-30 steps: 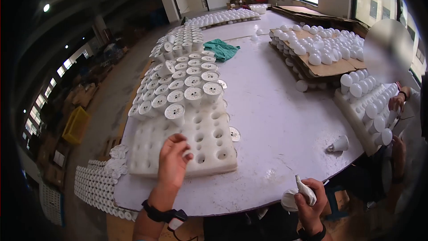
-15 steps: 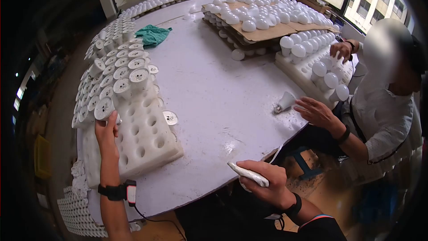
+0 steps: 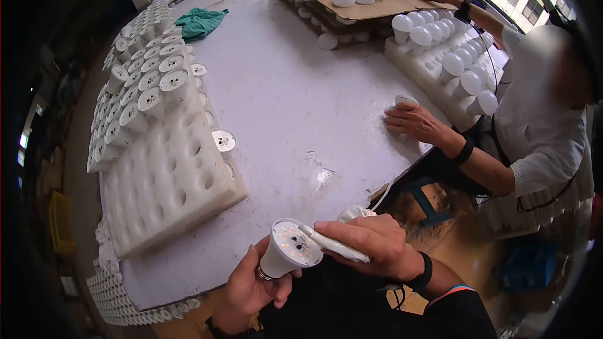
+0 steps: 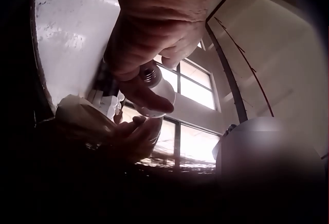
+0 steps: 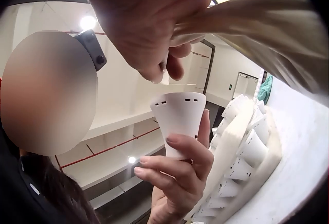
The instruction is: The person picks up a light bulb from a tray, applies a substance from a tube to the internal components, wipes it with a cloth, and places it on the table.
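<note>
My left hand point(image 3: 248, 285) grips a white LED bulb base point(image 3: 276, 262) near its metal screw cap, tilted so the round board with small yellow LEDs faces up. In the left wrist view, the screw cap point(image 4: 149, 75) shows between the fingers. My right hand point(image 3: 374, 242) holds a white squeeze bag point(image 3: 336, 247) that narrows to a tip; the tip lies at the board's rim in the head view. The bag's wide, wrinkled body point(image 5: 257, 21) trails off to the right in the right wrist view, above the flared bulb base point(image 5: 180, 113).
A white foam tray point(image 3: 169, 182) on the left holds rows of bulb bases point(image 3: 151, 102) in its far part. Across the table, another person's hand point(image 3: 418, 124) covers a bulb. Beyond stand a second foam tray point(image 3: 414, 69) of bulbs, stacked cardboard point(image 3: 377, 12) and a green cloth point(image 3: 200, 23).
My left hand reached to the tray, took a bulb base and carried it right, to the bag in my right hand. The other person's near hand moved onto the lone bulb on the table.
</note>
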`<state>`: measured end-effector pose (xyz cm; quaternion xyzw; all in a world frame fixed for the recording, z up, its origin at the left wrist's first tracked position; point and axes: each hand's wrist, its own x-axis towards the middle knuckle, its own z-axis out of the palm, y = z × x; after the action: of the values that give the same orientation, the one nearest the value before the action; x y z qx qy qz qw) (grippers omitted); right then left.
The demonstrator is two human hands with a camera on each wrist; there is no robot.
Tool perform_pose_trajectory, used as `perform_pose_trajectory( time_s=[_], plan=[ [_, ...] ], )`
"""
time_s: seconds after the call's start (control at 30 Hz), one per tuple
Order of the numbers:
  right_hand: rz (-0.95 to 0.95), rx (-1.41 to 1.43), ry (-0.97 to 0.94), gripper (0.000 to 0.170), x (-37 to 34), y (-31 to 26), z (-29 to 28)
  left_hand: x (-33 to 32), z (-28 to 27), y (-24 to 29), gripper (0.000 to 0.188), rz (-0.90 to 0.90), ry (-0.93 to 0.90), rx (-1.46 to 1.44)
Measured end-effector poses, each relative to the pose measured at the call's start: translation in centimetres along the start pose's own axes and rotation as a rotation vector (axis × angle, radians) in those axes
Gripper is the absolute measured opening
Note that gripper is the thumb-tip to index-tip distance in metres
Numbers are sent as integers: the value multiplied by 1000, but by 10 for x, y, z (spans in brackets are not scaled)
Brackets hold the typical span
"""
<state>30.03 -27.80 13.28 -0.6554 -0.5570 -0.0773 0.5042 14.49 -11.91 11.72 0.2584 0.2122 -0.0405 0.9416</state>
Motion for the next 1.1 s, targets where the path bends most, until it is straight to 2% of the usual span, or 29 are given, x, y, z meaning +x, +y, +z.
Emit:
perform_pose_trajectory(
  time_s=[0.07,0.33,0.8,1.03,1.1],
  plan=[
    [11,-2,-41,42,2,-3,-3,5,-11,-5,54,-107,-124,-45],
    [3,-64,-173,43,-1,-2,-7,6,-3,-6,47,-139,21,-58],
    [-1,-110,-237,44,-1,-1,-3,7,-8,-3,45,-128,33,101],
    [11,-131,-209,41,-2,0,-3,8,-14,-4,44,-128,31,10],
    [10,-133,-203,36,0,0,-4,8,-15,-3,45,-23,5,83]
  ],
)
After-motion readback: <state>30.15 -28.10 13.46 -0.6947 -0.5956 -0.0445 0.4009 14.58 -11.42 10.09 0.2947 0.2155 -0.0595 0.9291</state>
